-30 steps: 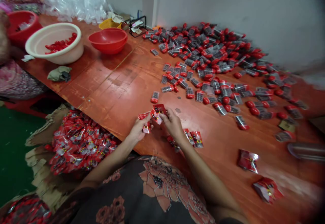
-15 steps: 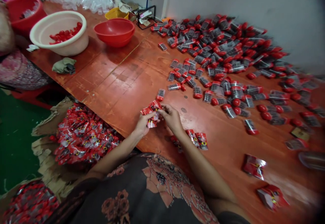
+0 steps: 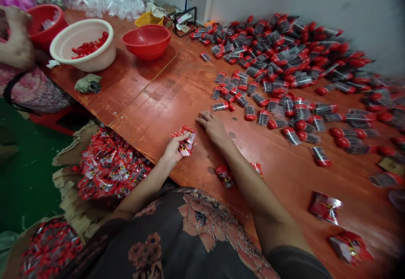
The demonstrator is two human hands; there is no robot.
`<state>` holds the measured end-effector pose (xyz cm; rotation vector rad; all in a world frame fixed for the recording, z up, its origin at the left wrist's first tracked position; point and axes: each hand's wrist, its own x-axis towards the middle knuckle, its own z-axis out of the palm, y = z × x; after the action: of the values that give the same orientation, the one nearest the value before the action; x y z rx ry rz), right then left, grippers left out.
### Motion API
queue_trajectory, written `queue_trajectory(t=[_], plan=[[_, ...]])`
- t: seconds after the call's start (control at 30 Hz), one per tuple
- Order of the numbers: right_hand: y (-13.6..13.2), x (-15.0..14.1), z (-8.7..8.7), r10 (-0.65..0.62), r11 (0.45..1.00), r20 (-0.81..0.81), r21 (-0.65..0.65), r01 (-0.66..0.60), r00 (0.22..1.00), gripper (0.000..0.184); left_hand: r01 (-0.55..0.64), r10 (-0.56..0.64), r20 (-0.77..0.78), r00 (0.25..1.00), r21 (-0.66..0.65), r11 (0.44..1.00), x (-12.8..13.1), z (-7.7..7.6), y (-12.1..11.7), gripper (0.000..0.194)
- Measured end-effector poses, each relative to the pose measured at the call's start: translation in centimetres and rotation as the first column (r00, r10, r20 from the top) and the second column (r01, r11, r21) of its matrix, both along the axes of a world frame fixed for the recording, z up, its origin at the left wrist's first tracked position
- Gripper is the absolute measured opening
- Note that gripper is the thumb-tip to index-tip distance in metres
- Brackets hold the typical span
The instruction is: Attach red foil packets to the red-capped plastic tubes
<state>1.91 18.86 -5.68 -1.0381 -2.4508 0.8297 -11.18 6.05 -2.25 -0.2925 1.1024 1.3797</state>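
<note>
My left hand (image 3: 174, 147) holds a few small red printed packets (image 3: 186, 140), pinched under the thumb, just over the table's near edge. To its right, my right hand (image 3: 214, 128) rests low over the tabletop with its fingers curled down. Whatever lies under those fingers is hidden. Close to my right forearm are a red packet (image 3: 224, 175) and another packet (image 3: 257, 169), partly covered by the arm. Beyond the hand lie clear tubes with red caps (image 3: 249, 112), filled with small dark pieces.
A large pile of red-capped tubes (image 3: 284, 55) covers the back right. Red bowls (image 3: 147, 43), a cream basin (image 3: 84, 43) with red caps and a grey cloth (image 3: 88, 84) stand left. Below the edge, a carton holds red packets (image 3: 110, 165). Another person's arm (image 3: 15, 38) is far left.
My right hand has left the packets and reached forward onto the spot where a single red-capped tube lay; that tube is now out of sight. My left hand keeps the packets.
</note>
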Motion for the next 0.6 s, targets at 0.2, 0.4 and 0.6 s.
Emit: queue_trajectory(t=[0.2, 0.4, 0.6], plan=[[-4.3, 3.0, 1.6, -0.127, 0.992, 0.139, 0.021, 0.126, 0.982, 0.021, -0.005, 0.005, 0.017, 1.0, 0.017, 1.0, 0.6, 0.7, -0.2, 0.012], [-10.7, 6.7, 4.4, -0.406, 0.892, -0.329, -0.345, 0.291, 0.853, 0.031, 0.047, -0.048, 0.02, 0.999, 0.061, 0.997, 2.3, 0.9, -0.4, 0.016], [-13.8, 7.1, 5.1, -0.404, 0.911, -0.404, -0.263, 0.319, 0.821, 0.039, 0.156, -0.165, 0.057, 0.985, 0.135, 0.978, 5.0, 1.6, -0.4, 0.011]])
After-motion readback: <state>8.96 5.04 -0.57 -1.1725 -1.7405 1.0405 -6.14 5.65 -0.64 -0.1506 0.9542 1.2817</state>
